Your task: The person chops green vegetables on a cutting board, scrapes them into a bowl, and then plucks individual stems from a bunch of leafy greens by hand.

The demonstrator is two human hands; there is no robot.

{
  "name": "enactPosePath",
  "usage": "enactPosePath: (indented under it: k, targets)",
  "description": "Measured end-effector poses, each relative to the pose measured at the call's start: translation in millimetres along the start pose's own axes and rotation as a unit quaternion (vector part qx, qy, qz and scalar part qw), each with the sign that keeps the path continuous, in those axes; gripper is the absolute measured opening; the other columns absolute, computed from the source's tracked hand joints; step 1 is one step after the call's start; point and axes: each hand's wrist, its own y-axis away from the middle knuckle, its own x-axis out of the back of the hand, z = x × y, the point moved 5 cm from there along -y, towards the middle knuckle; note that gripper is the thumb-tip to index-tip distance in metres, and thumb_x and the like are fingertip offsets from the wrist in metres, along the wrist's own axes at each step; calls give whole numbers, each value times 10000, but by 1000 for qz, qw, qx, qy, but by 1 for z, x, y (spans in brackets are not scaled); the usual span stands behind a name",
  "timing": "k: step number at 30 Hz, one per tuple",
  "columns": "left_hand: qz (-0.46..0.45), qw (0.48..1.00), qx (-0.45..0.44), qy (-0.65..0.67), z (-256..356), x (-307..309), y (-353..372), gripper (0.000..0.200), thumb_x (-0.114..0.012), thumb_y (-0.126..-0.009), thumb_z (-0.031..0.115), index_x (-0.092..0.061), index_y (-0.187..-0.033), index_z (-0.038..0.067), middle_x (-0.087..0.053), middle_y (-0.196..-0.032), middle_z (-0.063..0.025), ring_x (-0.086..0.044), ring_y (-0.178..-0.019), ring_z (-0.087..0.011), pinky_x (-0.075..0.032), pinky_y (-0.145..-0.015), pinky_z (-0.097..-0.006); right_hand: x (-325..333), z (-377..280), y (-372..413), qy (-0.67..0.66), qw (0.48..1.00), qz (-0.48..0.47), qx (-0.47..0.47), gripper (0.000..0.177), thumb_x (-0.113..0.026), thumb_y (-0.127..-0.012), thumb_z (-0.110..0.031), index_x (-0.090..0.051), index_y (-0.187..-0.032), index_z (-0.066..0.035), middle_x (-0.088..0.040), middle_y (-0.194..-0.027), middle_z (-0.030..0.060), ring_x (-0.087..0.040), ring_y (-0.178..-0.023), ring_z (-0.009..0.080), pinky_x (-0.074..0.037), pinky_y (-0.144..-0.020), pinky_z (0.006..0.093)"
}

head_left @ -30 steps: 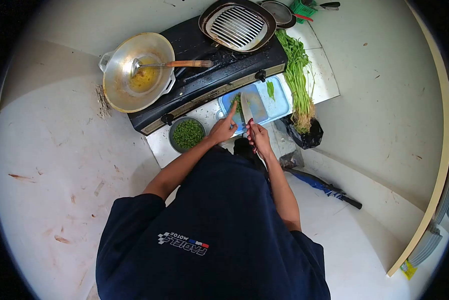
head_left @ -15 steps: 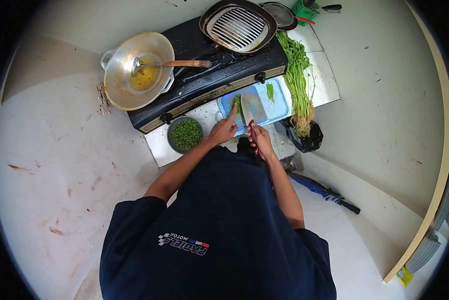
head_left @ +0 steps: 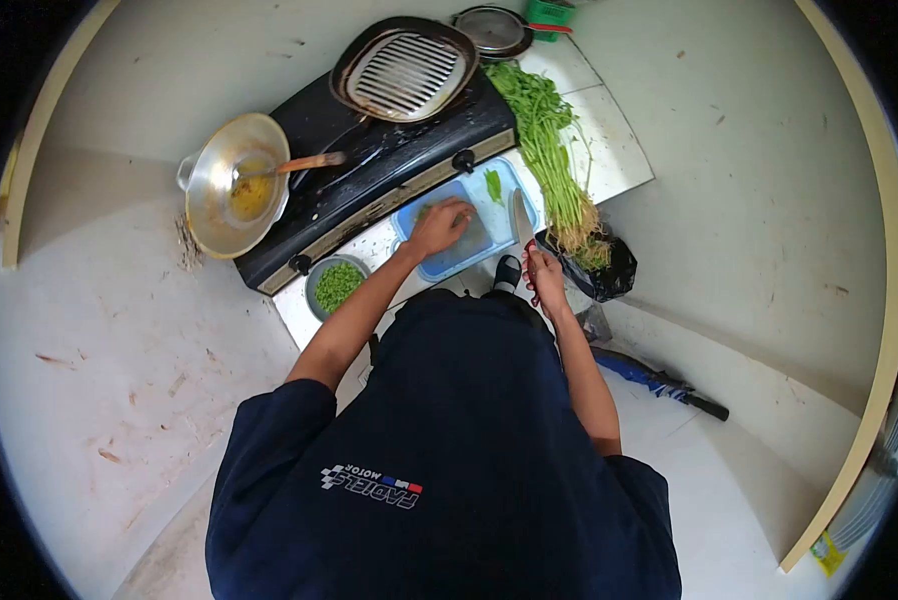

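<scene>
My left hand (head_left: 442, 228) is over the blue cutting board (head_left: 481, 235), its fingers curled down near the board; a bit of green shows beside them, and what they hold, if anything, is hidden. My right hand (head_left: 546, 276) is closed round the red handle of a knife (head_left: 521, 218), whose blade points away from me over the board's right edge. A green leaf (head_left: 494, 186) lies on the far part of the board. Left of the board, a grey bowl (head_left: 312, 291) holds chopped greens (head_left: 339, 286).
A black stove (head_left: 389, 170) stands behind the board, bearing a wok (head_left: 209, 190) with a ladle and a grill pan (head_left: 409, 75). Leafy stalks with roots (head_left: 559, 170) lie at the right, above a black plastic bag (head_left: 619, 270). A folded umbrella (head_left: 659, 381) is on the floor.
The knife has moved right, away from the board's middle. My left hand has gone from pointing at the chopped greens to curling over the board. The view has shifted.
</scene>
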Motion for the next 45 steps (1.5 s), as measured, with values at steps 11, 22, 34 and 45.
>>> enactPosePath:
  k: [11, 22, 34, 45]
  targets:
    - [-145, 968, -4, -206, -2, -57, -91, 373, -622, -859, 62, -655, -1222, 141, -574, -1265, -113, -633, -1109, -384, -537, -929, -492, 61, -1, -1, 40, 997, 20, 55, 398, -553, -1040, -420, -644, -1018, -33, -605, -769, 8, -561, -600, 85, -428, -508, 243]
    - [-99, 977, -7, -190, -7, -55, -90, 183, -624, -879, 93, -633, -1062, 98, -584, -1130, -154, -655, -974, -405, -543, -854, -511, 82, -4, -17, 34, 998, 12, 49, 371, -567, -1036, -394, -653, -992, -36, -602, -784, 3, -556, -604, 79, -421, -506, 251]
    - [-120, 965, -27, -232, -10, -54, -101, 261, -616, -868, 32, -670, -1110, 116, -631, -1118, -145, -664, -991, -400, -548, -864, -485, 76, -7, -30, 85, 995, -20, 52, 364, -581, -1024, -383, -660, -1005, -28, -627, -800, 15, -585, -620, 101, -445, -518, 274]
    - [-78, 976, -26, -202, -6, -52, -111, 86, -586, -892, 70, -631, -962, 92, -609, -1042, -176, -655, -936, -430, -538, -812, -528, 80, -7, -27, 78, 996, -4, 50, 380, -525, -1052, -384, -651, -1026, -26, -603, -793, 4, -555, -611, 79, -417, -502, 252]
